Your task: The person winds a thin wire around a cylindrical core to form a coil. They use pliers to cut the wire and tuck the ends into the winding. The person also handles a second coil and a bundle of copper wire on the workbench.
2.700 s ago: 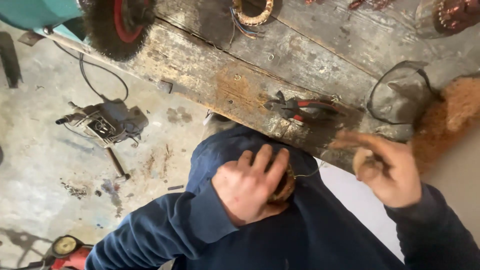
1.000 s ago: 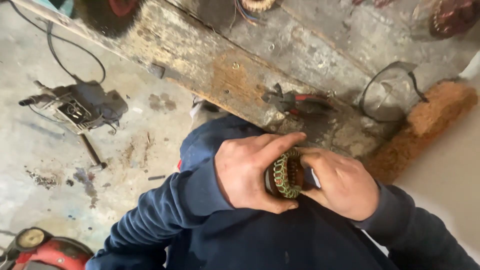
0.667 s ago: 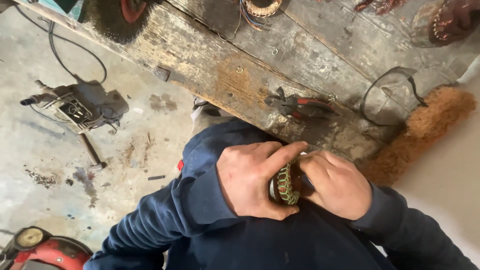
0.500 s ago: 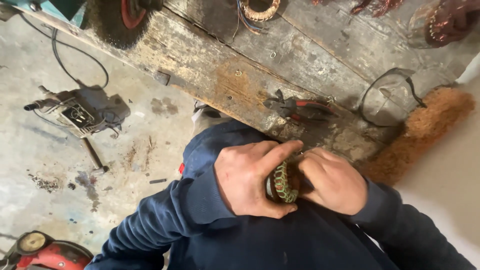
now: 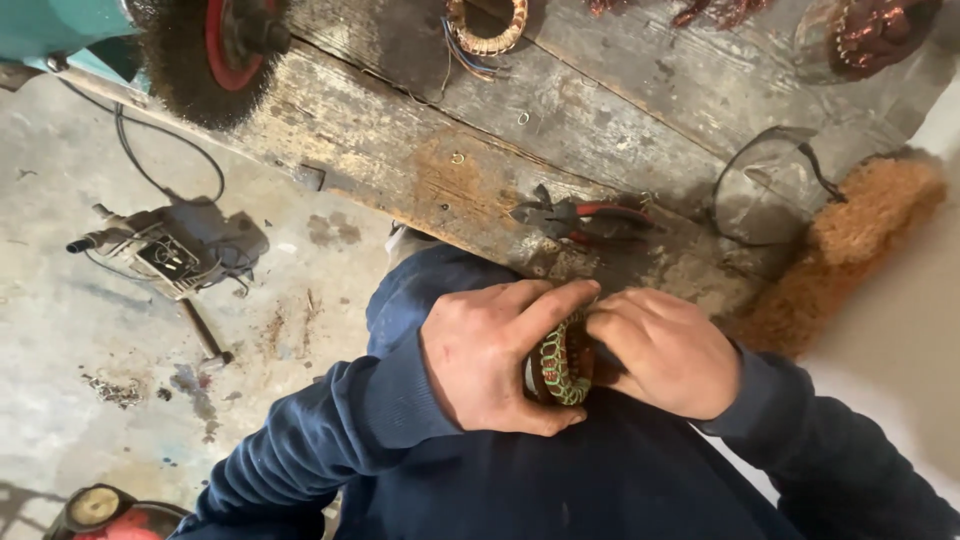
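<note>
Now both hands meet at lap level, just below the wooden bench [image 5: 400, 150] edge. L hand [image 5: 490, 360] has its grip wrapped round a small wound coil part [image 5: 560, 362] w/ green-and-red windings, forefinger stretched over the top. R hand [image 5: 665, 350] closes on the same part from the other side, fingers curled tight against it. Part sits between the two palms, over dark blue clothing. On the bench: red-handled pliers [image 5: 585, 218] near the edge, clear safety glasses [image 5: 775, 185] to the right, a wire-brush wheel [image 5: 205, 50] far left, another coil ring [image 5: 487, 25] at top. A power tool [image 5: 165, 250] lies on the concrete floor [image 5: 60, 380].
</note>
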